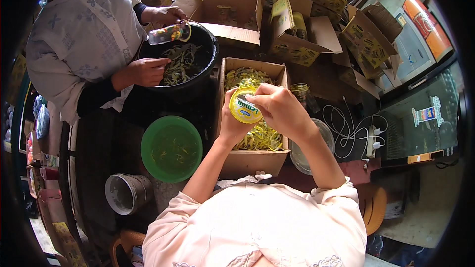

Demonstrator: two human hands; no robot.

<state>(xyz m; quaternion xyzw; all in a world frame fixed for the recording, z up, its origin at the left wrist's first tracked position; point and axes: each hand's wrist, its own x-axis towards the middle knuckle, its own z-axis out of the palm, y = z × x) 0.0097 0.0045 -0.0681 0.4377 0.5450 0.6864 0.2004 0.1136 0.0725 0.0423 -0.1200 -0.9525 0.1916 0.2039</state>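
Observation:
My left hand (231,129) is wrapped around a round container with a yellow lid (246,112), held above an open cardboard box (250,161). The lid faces up and hides the container's body. My right hand (286,111) is closed in a pinch at the lid's upper right, with thumb and fingertips on or just over its surface. Whether anything small sits between those fingertips I cannot make out. Yellow-green shredded strips (266,139) fill the box beneath both hands.
Across at left, a person (89,44) holds a clear jar (168,34) and reaches into a black bucket (213,52) of leafy strips. Nearby are a green basin (148,143), a grey bucket (121,195), a clear jar (301,90), white cables (341,128) and open cartons (232,32).

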